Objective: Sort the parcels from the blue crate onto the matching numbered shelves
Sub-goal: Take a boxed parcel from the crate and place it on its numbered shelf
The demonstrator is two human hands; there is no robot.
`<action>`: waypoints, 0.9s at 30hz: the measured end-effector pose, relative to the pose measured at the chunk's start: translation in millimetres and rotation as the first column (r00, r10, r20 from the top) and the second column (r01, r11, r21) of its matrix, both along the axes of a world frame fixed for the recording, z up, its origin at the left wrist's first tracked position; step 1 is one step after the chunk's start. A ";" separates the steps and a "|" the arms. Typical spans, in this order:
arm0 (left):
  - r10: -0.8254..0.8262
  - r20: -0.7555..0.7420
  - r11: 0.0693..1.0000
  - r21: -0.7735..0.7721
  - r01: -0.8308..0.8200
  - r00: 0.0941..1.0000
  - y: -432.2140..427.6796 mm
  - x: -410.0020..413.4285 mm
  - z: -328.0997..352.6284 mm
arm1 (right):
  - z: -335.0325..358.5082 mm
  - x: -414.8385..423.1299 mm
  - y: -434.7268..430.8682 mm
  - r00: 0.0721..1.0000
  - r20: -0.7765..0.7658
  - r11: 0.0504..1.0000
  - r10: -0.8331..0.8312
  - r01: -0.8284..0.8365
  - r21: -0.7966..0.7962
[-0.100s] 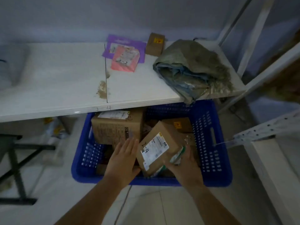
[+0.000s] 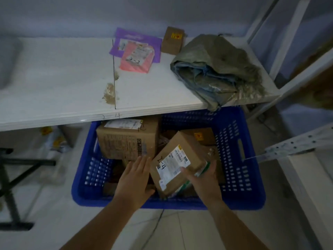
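Observation:
A blue crate [image 2: 237, 152] stands on the floor under the edge of a white shelf [image 2: 72, 87]. Several cardboard parcels lie inside it. My right hand [image 2: 203, 179] grips the lower right edge of a tilted brown parcel [image 2: 182, 150] with a white label and "1-4" handwritten on it. My left hand [image 2: 135, 177] hovers flat with straight fingers over the crate, just left of that parcel, fingertips near a large cardboard box [image 2: 126, 141]. A smaller box with a yellow sticker [image 2: 200, 136] lies behind.
On the shelf lie a pink mailer [image 2: 138, 58] over a purple one [image 2: 119, 46], a small brown box [image 2: 173, 40] and a folded green-grey sack [image 2: 216, 69] overhanging the edge. White shelf uprights [image 2: 292, 42] stand at right. A black frame [image 2: 10, 177] stands at left.
The hands and the parcel stay almost as they were; only a slight shift of view.

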State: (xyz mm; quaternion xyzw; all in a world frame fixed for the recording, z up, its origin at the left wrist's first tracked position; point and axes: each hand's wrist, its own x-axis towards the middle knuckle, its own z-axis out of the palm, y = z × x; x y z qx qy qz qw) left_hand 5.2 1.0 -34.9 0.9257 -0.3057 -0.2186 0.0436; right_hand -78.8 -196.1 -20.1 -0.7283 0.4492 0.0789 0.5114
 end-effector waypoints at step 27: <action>0.010 -0.067 0.611 -0.789 -0.059 0.998 -60.8 -39.6 357.4 | 408.7 -37.3 -62.0 0.845 0.467 0.933 -0.260 0.095 0.346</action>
